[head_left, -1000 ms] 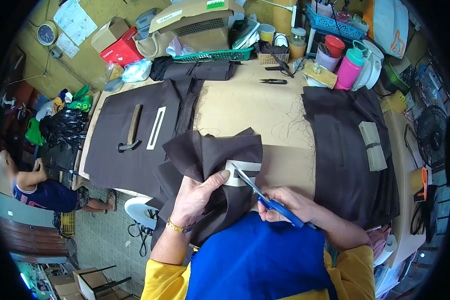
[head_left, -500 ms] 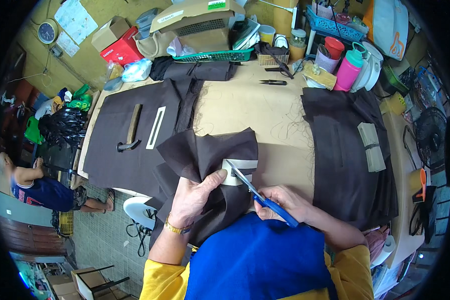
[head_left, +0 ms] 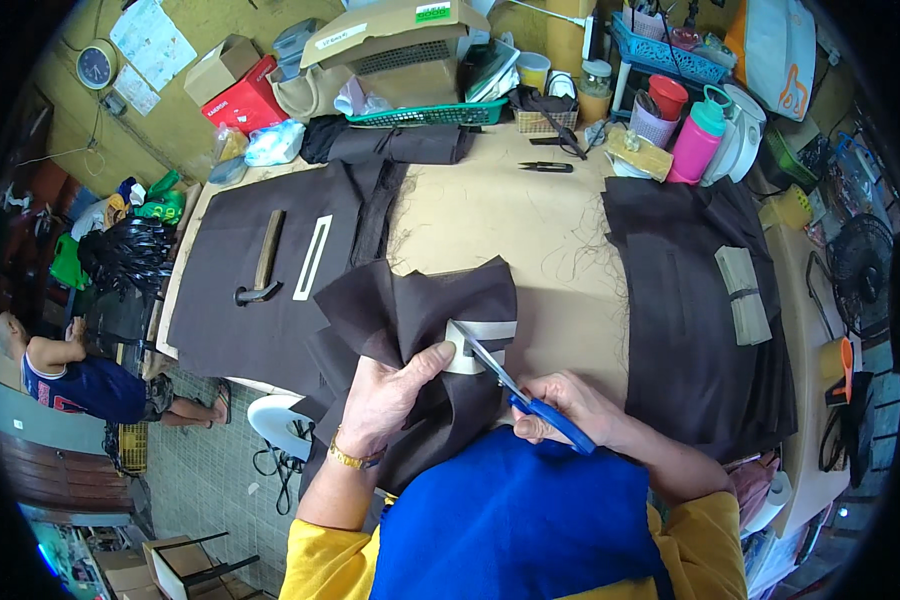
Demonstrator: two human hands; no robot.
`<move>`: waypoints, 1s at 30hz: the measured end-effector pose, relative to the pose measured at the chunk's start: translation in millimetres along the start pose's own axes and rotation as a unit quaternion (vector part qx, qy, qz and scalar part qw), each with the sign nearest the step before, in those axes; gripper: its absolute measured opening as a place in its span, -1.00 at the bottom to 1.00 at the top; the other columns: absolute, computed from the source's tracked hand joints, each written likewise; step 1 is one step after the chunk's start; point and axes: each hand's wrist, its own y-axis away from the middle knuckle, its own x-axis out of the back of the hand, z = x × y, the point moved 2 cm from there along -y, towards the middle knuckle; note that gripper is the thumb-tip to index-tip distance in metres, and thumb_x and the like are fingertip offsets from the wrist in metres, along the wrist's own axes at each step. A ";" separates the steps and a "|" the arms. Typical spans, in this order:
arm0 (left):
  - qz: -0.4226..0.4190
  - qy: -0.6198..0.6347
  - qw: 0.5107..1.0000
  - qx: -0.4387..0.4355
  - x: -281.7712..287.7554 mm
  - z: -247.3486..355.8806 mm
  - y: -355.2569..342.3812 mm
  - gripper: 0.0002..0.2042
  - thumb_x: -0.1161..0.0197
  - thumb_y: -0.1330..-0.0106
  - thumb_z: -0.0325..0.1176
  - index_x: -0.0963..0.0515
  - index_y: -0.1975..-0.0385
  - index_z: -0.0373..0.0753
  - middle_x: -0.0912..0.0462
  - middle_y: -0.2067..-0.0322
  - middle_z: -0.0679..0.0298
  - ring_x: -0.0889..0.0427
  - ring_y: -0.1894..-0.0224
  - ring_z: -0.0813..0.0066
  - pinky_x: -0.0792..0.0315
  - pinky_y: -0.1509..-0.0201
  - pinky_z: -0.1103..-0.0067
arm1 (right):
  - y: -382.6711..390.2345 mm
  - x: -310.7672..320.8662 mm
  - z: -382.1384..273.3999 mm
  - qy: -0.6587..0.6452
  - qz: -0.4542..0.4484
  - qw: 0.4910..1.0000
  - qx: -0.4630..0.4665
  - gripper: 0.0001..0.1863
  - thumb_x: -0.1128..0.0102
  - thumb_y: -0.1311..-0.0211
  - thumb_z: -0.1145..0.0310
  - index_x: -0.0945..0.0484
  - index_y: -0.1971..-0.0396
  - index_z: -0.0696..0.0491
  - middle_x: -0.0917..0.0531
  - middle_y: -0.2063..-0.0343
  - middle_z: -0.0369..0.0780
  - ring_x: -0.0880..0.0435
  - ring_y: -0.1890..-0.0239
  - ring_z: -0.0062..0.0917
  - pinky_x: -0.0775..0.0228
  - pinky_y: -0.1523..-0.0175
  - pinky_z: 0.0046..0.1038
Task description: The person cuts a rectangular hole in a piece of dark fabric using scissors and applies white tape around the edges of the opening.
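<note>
My left hand pinches a bunched piece of dark brown fabric, its thumb lying by a pale strip on the cloth. In my right hand is a pair of blue-handled scissors. The blades point up and left, and their tips meet the pale strip close to my left thumb. Whether the blades are parted there is too small to tell. Part of the fabric hangs down in front of my blue apron.
Dark fabric on the left of the table bears a hammer and a pale rectangular frame. At right, a fabric stack holds a tied bundle. Baskets, boxes and a pink bottle line the back. Another person sits at far left.
Hardly anything differs: the scissors and both hands stay at the same spot on the pale strip, with only a very slight shift of the right fingers.
</note>
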 end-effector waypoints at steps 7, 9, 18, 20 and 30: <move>0.003 -0.001 1.000 0.019 0.3 -0.7 -0.2 -0.57 -0.30 -0.23 -0.51 -0.38 -0.09 -0.40 -0.55 0.02 0.17 -0.52 0.00 0.44 -0.41 -0.10 0.52 | 1.0 -1.3 -0.1 0.012 0.009 1.000 -0.013 -0.60 -0.37 -0.16 0.11 -0.50 0.62 0.12 -0.41 0.77 -0.42 -0.33 0.66 -0.85 -0.11 0.59 -0.65; 0.005 -0.001 1.000 0.024 0.0 -0.5 0.0 -0.58 -0.30 -0.23 -0.50 -0.39 -0.08 -0.40 -0.55 0.02 0.17 -0.52 0.01 0.44 -0.41 -0.10 0.52 | 1.3 -1.8 0.1 -0.012 0.005 1.000 -0.023 -0.61 -0.37 -0.15 0.11 -0.51 0.62 0.11 -0.42 0.76 -0.43 -0.34 0.66 -0.86 -0.11 0.60 -0.65; -0.059 -0.159 0.978 -0.122 2.5 2.7 1.7 -0.58 -0.40 -0.17 -0.38 -0.47 0.02 -0.43 -0.59 0.10 0.15 -0.54 0.05 0.42 -0.41 -0.06 0.51 | 1.9 -2.4 3.1 0.000 0.037 0.999 -0.032 -0.64 -0.36 -0.16 0.16 -0.52 0.61 0.11 -0.45 0.76 -0.41 -0.37 0.70 -0.81 -0.11 0.63 -0.67; -0.048 -0.195 0.973 -0.116 0.5 2.7 4.5 -0.62 -0.40 -0.17 -0.39 -0.50 0.07 -0.42 -0.61 0.12 0.15 -0.56 0.08 0.43 -0.42 -0.03 0.51 | 1.5 -4.7 -1.8 -0.030 0.035 0.998 -0.050 -0.63 -0.37 -0.16 0.15 -0.51 0.63 0.11 -0.45 0.76 -0.40 -0.37 0.70 -0.80 -0.12 0.62 -0.66; 0.000 -0.007 1.000 -0.005 13.4 13.8 -6.4 -0.60 -0.37 -0.14 -0.54 -0.48 0.01 -0.42 -0.59 0.07 0.19 -0.55 0.06 0.48 -0.42 -0.08 0.54 | 12.3 18.4 -6.2 -0.003 -0.091 0.995 -0.036 -0.74 -0.28 -0.21 0.22 -0.47 0.38 0.10 -0.54 0.49 -0.36 -0.47 0.41 -0.76 -0.35 0.26 -0.61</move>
